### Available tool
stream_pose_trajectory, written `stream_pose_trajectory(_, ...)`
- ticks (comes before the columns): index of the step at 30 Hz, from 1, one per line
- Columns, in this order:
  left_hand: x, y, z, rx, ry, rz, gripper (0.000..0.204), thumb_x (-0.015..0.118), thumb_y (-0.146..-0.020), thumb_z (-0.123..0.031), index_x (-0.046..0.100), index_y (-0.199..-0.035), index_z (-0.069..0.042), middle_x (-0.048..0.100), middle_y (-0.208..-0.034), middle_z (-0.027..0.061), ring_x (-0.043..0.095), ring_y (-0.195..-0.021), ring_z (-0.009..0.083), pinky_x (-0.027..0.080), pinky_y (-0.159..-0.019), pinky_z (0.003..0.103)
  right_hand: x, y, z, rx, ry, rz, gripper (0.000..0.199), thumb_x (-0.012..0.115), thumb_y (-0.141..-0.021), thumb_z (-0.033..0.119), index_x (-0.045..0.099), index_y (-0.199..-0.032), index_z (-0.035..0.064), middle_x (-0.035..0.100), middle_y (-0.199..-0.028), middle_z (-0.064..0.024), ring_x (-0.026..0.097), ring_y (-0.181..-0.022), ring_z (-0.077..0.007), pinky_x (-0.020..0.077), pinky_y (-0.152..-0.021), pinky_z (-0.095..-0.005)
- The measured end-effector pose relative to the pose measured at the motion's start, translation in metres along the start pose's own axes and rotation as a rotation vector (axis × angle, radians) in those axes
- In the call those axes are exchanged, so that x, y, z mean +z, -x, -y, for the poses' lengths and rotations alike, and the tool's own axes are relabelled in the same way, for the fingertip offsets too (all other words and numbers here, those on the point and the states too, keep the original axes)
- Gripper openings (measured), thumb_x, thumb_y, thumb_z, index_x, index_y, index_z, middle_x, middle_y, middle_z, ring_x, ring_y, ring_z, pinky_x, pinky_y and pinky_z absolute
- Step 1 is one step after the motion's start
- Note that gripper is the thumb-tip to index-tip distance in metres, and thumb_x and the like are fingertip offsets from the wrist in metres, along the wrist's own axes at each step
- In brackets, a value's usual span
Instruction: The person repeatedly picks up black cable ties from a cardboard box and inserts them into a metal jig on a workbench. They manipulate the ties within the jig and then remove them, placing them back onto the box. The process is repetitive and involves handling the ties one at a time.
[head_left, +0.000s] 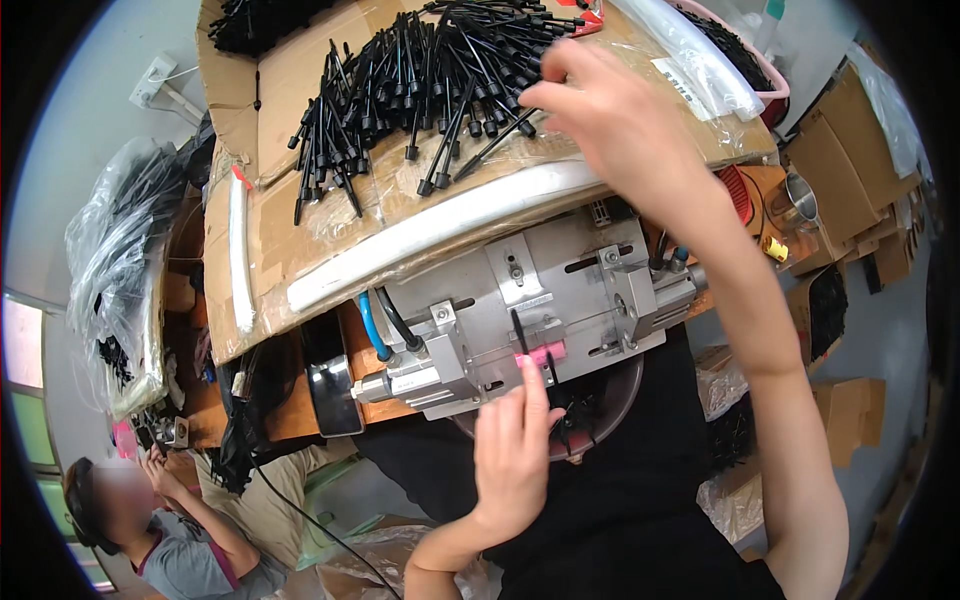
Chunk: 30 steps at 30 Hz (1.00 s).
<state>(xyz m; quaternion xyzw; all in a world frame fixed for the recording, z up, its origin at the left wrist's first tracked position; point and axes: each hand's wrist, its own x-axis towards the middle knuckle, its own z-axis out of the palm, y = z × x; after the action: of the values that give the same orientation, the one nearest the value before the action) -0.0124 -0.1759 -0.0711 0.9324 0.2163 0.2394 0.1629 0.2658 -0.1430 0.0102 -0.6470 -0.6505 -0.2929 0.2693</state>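
Observation:
Above the near right part of a heap of black cable-like rods with capped ends [420, 90] is my right hand [605, 115], its fingers curled and blurred. One slanting black rod [497, 147] reaches up to its thumb; whether the fingers grip it I cannot tell. My left hand [512, 450] is at the front middle of a metal clamping fixture [520, 290]. Its index finger is stretched forward and its thumb lies close by, round a thin black rod [519, 330]. A pink piece [545, 353] sits in the fixture beside that fingertip.
The heap lies on a taped cardboard sheet [270, 270] with a white padded edge [440, 232]. Below the fixture is a bowl [625, 400] with black pieces in it. Blue and black hoses [375, 330] rise at the fixture's left. Another person [200, 540] sits at lower left.

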Motion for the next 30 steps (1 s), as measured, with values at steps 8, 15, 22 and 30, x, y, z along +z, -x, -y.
stream_pose_trajectory(8,0.031,-0.005,-0.008,-0.011,-0.107,0.049,0.069,0.074,-0.078,-0.009,0.046,-0.139,0.005,0.055,-0.095,0.0105,0.052,-0.085,0.0269,0.045,-0.076,0.038,-0.032,0.003,-0.006,0.388,-0.53,0.032,0.015,0.068,-0.086,0.003,0.065,-0.101,0.0031,0.062,-0.087,-0.0048,0.057,-0.076,-0.0131,0.044,-0.068,-0.0261)
stream_pose_trajectory(15,-0.018,-0.042,0.007,0.006,-0.007,0.025,0.06,0.071,-0.078,0.0,0.052,-0.136,-0.001,0.056,-0.097,0.0137,0.053,-0.091,0.0298,0.045,-0.079,0.04,-0.066,0.103,0.076,0.428,-0.893,0.012,0.03,0.079,-0.074,-0.001,0.067,-0.102,0.0005,0.067,-0.084,-0.0071,0.061,-0.069,-0.0142,0.05,-0.061,-0.0269)
stream_pose_trajectory(22,-0.056,-0.185,0.067,0.149,0.007,-0.067,0.017,0.067,-0.085,-0.01,0.067,-0.102,-0.005,0.063,-0.096,0.0107,0.056,-0.092,0.0281,0.045,-0.083,0.037,-0.025,0.172,0.151,0.319,-0.56,0.19,0.059,0.076,-0.076,-0.001,0.054,-0.13,-0.008,0.065,-0.082,-0.009,0.06,-0.062,-0.0168,0.0478,-0.052,-0.0299)
stream_pose_trajectory(30,-0.07,-0.199,0.075,0.107,0.116,0.161,0.018,0.072,-0.08,-0.011,0.071,-0.096,-0.004,0.062,-0.086,0.0071,0.054,-0.078,0.0203,0.046,-0.074,0.032,-0.014,0.168,0.151,0.373,-0.592,0.266,0.058,0.076,-0.079,0.006,0.054,-0.132,-0.0042,0.061,-0.077,-0.0076,0.062,-0.064,-0.019,0.0484,-0.053,-0.0313)
